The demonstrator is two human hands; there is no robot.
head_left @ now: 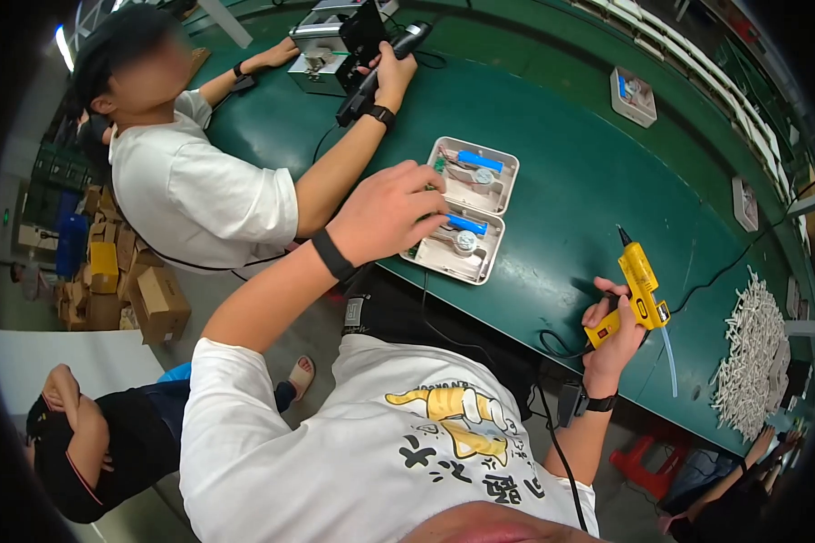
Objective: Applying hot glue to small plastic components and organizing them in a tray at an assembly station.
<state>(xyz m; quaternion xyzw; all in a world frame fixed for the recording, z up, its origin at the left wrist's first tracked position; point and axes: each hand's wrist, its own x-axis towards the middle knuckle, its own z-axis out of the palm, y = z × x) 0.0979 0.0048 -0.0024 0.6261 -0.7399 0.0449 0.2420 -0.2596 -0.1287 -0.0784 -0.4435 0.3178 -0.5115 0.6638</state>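
Note:
My right hand grips a yellow glue gun, its dark nozzle pointing up and away from me; a pale glue stick trails from its back end. My left hand reaches over the left edges of two white plastic cases set side by side on the table. Its fingers are bent, and what they hold, if anything, is hidden under them. Inside the far case lies a blue battery cell with a round pale part and wires. The near case has the same kind of parts, partly covered by my fingers.
Across the green table, a co-worker on the left holds a black handheld tool beside a silver metal case. Another white case stands far right. A heap of small white sticks lies at right, near the gun's black cable.

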